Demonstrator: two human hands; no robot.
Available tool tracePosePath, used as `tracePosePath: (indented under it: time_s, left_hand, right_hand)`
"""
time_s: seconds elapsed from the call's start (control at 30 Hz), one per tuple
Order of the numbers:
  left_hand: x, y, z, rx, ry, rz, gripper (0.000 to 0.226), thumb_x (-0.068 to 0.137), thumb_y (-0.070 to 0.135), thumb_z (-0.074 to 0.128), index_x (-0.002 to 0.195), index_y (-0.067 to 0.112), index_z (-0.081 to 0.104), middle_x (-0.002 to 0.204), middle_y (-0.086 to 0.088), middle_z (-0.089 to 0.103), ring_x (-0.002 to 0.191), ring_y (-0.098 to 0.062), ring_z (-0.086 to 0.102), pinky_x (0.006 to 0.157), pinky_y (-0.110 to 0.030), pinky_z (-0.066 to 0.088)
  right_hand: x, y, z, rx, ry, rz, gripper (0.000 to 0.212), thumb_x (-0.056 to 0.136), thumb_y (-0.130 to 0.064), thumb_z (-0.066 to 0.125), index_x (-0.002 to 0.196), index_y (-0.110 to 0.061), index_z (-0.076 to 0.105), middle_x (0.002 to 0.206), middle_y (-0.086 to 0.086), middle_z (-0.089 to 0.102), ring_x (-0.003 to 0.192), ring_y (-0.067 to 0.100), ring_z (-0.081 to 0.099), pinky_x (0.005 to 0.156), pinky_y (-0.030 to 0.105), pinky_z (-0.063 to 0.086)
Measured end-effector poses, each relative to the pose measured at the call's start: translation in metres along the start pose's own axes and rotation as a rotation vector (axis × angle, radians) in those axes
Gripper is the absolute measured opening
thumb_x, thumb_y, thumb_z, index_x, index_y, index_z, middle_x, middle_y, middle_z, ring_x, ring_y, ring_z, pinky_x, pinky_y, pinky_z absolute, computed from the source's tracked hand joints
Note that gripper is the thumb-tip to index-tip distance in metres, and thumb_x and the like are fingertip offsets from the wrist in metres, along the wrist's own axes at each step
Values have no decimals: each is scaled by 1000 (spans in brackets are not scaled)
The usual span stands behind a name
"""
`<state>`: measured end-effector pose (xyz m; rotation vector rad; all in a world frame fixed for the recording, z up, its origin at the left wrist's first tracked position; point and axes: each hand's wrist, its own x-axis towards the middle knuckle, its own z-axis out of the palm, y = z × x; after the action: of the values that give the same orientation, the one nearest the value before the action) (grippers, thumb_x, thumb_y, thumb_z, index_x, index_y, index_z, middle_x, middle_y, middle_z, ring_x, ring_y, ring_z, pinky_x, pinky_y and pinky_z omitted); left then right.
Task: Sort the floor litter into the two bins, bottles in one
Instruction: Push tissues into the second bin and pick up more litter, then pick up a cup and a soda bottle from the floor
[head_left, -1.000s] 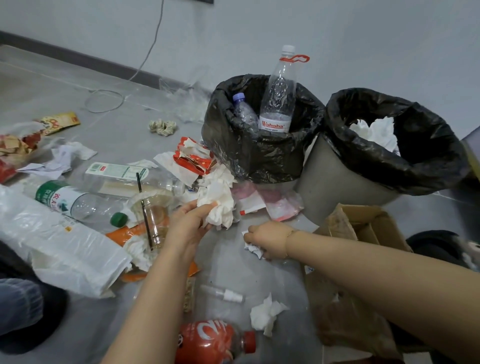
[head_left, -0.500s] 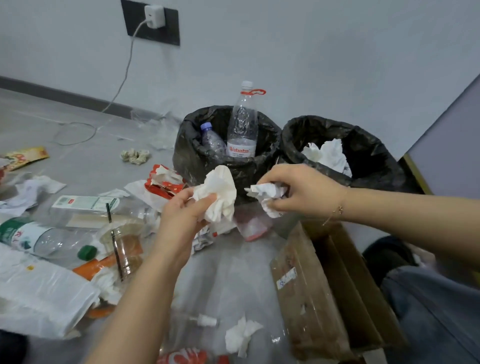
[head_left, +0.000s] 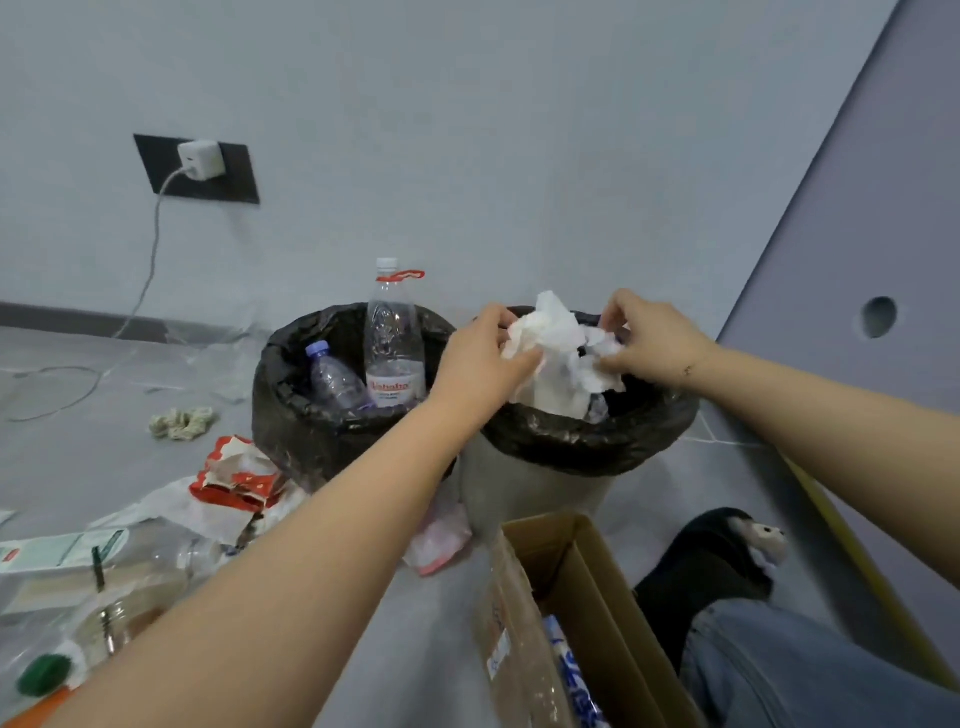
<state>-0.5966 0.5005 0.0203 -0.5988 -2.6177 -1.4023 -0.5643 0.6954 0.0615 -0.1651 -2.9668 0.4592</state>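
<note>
Grey floor (head_left: 415, 639), plain grey wall (head_left: 467, 130), purple panel (head_left: 883, 218) with a round hole at far right. Landmark: left bin (head_left: 291, 410), black liner.

Far left of the left bin, near the bottom edge: clear cup with a straw (head_left: 98, 571), green bottle cap (head_left: 44, 674), mixed plastic litter on the floor. Up on the wall, left of the bin: black outlet plate (head_left: 228, 176) with a white charger (head_left: 200, 158), its cable (head_left: 150, 265) running down to the floor. On the floor just left of the bin: a crumpled tan wad (head_left: 182, 422) and a torn red-white wrapper (head_left: 239, 475).

Inside the left bin: small clear bottle with a purple cap (head_left: 335, 382), leaning, and a tall clear bottle (head_left: 392, 343) standing upright, red ring at its neck.

Right of the left bin, touching it: right bin (head_left: 582, 447), black liner, white paper in it. Left hand (head_left: 480, 364) is over the right bin's rim, fingers curled, pinching a crumpled white tissue (head_left: 550, 332). Right hand (head_left: 649, 335) is over the same bin, fingers curled onto a second white tissue wad (head_left: 597, 369). Both tissues are above the bin opening, close together; can't tell if they touch.

In front of the right bin: pink-white plastic bag (head_left: 441, 540) on the floor, then an open cardboard box (head_left: 597, 597). Farther right: black slipper (head_left: 711, 561) and a jeans leg (head_left: 779, 670).
</note>
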Motion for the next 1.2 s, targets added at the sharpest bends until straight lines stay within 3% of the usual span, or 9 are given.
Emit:
tracePosePath:
  time_s: [0.13,0.27,0.4,0.5,0.67,0.83,0.97,1.07,1.2]
  left_hand:
    - [8,-16,14,429,-188,-72,60,82,57,60,133,27,50,152,1,35,145,-25,18,114,-57,15]
    - [-5,-36,3,242,59,47,38,85,42,63,117,22,64,127,5,59,128,-16,46,101,-41,41]
    - [-29,-41,-14,72,57,48,23,93,26,57,114,19,66,115,12,56,116,-3,47,92,-14,32]
    - [-47,-49,-23,-17,58,-39,28,96,22,54,122,18,63,122,11,58,111,2,47,95,-16,33]
    - [-89,-75,-38,-96,-9,-175,24,92,14,58,113,22,68,112,7,67,106,-6,59,92,-22,46]
    - [-140,-114,-75,-80,-164,-256,23,90,6,60,104,23,66,102,9,68,93,-10,65,67,-12,51]
    - [-160,-138,-89,111,-460,-269,18,88,9,64,100,22,66,100,3,70,89,-12,66,78,-19,52]
    - [-179,-149,-91,206,-596,-294,14,87,13,66,95,24,65,98,1,70,92,-15,66,80,-23,49]
    - [-212,-167,-82,410,-770,-326,27,82,20,70,107,25,63,98,7,62,94,-13,60,84,-26,48]
  right_hand:
    - [1,12,10,-136,-275,-15,29,84,-19,65,112,-17,67,114,-3,66,99,15,60,82,22,44]
    - [2,5,7,-65,-141,-52,35,86,-8,53,117,-18,64,116,0,65,98,12,56,86,20,41]
    - [-3,-12,13,-7,-176,-141,42,88,-11,50,128,-23,57,113,-1,58,99,11,54,88,23,42]
    - [6,-24,35,25,-349,-216,51,92,-16,50,142,-26,41,148,-4,36,130,17,41,106,29,33]
    - [25,-39,87,-171,-546,-110,40,101,-23,33,140,-25,42,139,2,44,127,29,41,108,42,30]
    - [15,-79,83,-185,-99,-16,29,93,-17,44,115,-10,62,118,14,61,109,35,55,82,33,42]
    - [-36,-126,81,-217,116,-432,36,84,-15,47,118,-14,58,125,7,54,114,29,47,87,42,46]
    - [-84,-153,108,-178,-59,-632,32,83,-21,49,114,-21,60,116,1,57,109,23,51,85,39,48]
    - [-132,-167,168,-500,-721,-556,30,83,-18,54,112,-15,62,110,6,63,102,28,60,75,32,50]
